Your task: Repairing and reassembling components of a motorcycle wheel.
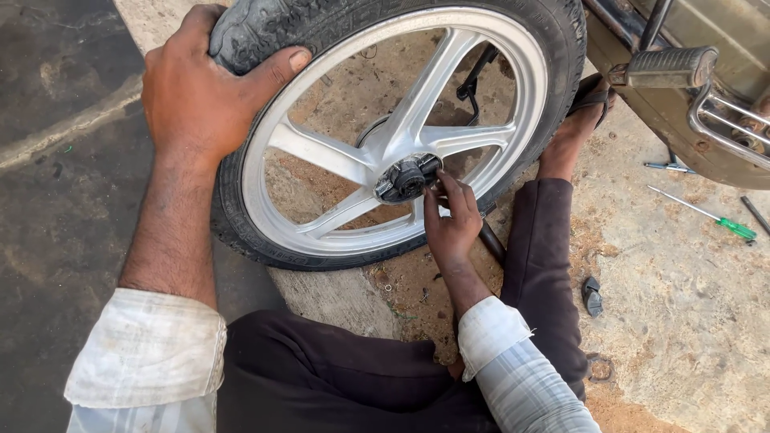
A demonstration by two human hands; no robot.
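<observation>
A motorcycle wheel (321, 152) with a silver spoked alloy rim and a black tyre stands upright on the ground in front of me. My left hand (200, 88) grips the top of the tyre (249, 32), thumb over the rim side. My right hand (451, 220) is at the black hub (407, 178) in the wheel's centre, fingertips pinching something small at its lower right edge; what they hold is too small to tell. My legs in dark trousers lie under and to the right of the wheel.
A green-handled screwdriver (706, 216) and another thin tool (666, 167) lie on the concrete at right. A motorcycle body with a black footrest (670, 68) fills the top right. A small dark part (592, 295) lies by my right leg. My sandalled foot (581, 112) rests behind the tyre.
</observation>
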